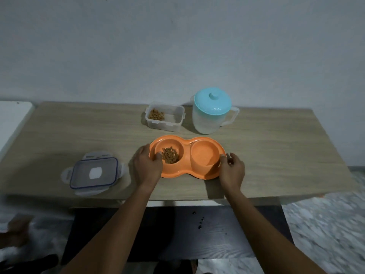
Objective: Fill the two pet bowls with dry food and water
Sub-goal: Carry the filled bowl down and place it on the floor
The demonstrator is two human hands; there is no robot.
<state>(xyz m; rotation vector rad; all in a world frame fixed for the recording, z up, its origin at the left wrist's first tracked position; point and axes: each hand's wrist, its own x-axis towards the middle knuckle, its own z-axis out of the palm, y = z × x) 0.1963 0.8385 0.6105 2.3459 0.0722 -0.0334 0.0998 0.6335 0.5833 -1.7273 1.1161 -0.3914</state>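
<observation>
Dim, cool, even indoor light; no single source can be told. Soft shadows fall on the wooden table [276,147] toward the viewer, beneath the orange double bowl [203,176] and around the container lid [93,173]. A faint sheen marks the blue pitcher lid [212,100]. The centre is fairly sharp; the lid at left, the floor [325,224] and the lower corners are smeared with blur. Wide-angle distortion bows the table's edges and stretches both forearms. The grey wall [177,46] darkens toward the upper corners.
</observation>
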